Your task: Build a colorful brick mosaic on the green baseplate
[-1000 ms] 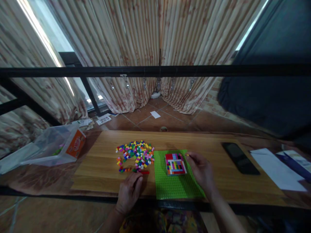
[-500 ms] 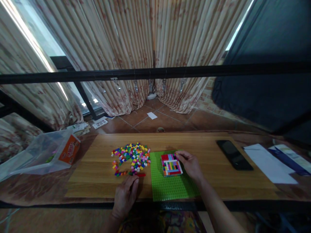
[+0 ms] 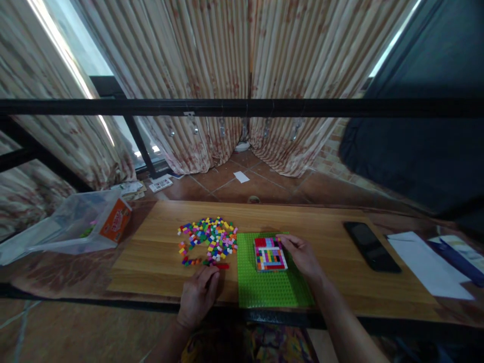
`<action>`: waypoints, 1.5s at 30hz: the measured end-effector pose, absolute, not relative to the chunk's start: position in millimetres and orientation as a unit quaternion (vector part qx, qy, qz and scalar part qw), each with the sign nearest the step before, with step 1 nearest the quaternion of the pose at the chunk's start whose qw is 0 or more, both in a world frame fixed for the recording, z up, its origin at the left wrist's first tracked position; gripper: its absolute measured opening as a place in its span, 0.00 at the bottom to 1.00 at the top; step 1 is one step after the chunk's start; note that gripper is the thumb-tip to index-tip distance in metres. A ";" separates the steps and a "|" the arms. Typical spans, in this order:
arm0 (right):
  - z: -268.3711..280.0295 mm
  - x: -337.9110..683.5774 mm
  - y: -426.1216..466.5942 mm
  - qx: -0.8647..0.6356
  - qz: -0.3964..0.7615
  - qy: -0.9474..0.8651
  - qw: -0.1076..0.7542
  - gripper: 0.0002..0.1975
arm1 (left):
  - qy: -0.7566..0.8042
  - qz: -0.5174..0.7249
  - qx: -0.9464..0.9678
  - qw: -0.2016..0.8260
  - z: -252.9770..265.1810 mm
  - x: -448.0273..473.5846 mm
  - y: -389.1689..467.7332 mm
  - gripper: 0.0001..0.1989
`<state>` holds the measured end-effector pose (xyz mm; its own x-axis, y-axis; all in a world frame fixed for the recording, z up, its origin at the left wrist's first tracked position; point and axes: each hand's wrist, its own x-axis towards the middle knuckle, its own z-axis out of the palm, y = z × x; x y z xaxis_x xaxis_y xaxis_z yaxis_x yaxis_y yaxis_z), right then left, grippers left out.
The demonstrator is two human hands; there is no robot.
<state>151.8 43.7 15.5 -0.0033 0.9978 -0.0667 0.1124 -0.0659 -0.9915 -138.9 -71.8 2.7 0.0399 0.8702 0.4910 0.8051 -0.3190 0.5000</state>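
A square build of colourful toy bricks (image 3: 270,256) sits on a green studded baseplate (image 3: 260,293). At the build's far right corner, my right hand (image 3: 303,257) has its thumb and fingers pinched on a small magenta brick, which they partly cover. My left hand (image 3: 199,294) rests on the wooden board with its fingers curled together. Its fingertips are beside a long red brick (image 3: 223,266) and a short row of small bricks (image 3: 191,261); whatever is under them is hidden. Beyond lies a loose heap of small mixed-colour bricks (image 3: 216,235).
A clear plastic box (image 3: 79,217) with an orange label lies on its side at the left. On the board's right is a black phone (image 3: 370,246), with white paper (image 3: 423,262) further right. A black rail (image 3: 242,107) crosses in front of the curtains.
The view has shifted slightly, so everything sits a little differently in the picture. Both hands stay at the same spots, the right at the build's corner and the left by the red brick.
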 end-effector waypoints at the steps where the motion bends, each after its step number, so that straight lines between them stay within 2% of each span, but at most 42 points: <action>1: 16.2 151.4 43.4 -0.546 0.490 -0.506 0.454 0.22 | 0.581 0.376 0.721 0.044 2.8 -138.8 -71.9 0.09; 7: 17.8 147.6 44.6 -0.554 0.495 -0.477 0.469 0.21 | 0.585 0.358 0.724 0.073 3.6 -138.8 -72.5 0.08; 14: 20.3 150.3 46.2 -0.542 0.526 -0.477 0.449 0.22 | 0.586 0.358 0.722 0.085 -0.7 -139.9 -72.3 0.07; 38: 21.9 147.8 52.0 -0.565 0.476 -0.539 0.404 0.23 | 0.588 0.353 0.723 0.087 -3.8 -139.9 -72.4 0.08; 42: 22.2 146.9 48.6 -0.558 0.468 -0.544 0.417 0.24 | 0.592 0.349 0.721 0.086 0.6 -140.1 -72.1 0.08; 45: 18.7 147.9 41.7 -0.546 0.486 -0.513 0.449 0.28 | 0.594 0.336 0.724 0.103 8.6 -133.8 -77.5 0.07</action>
<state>147.9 41.7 18.7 0.0003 0.9976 -0.0694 0.1237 -0.0689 -0.9899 -133.8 -77.5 8.6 0.0686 0.9287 0.3644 0.7903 -0.2735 0.5484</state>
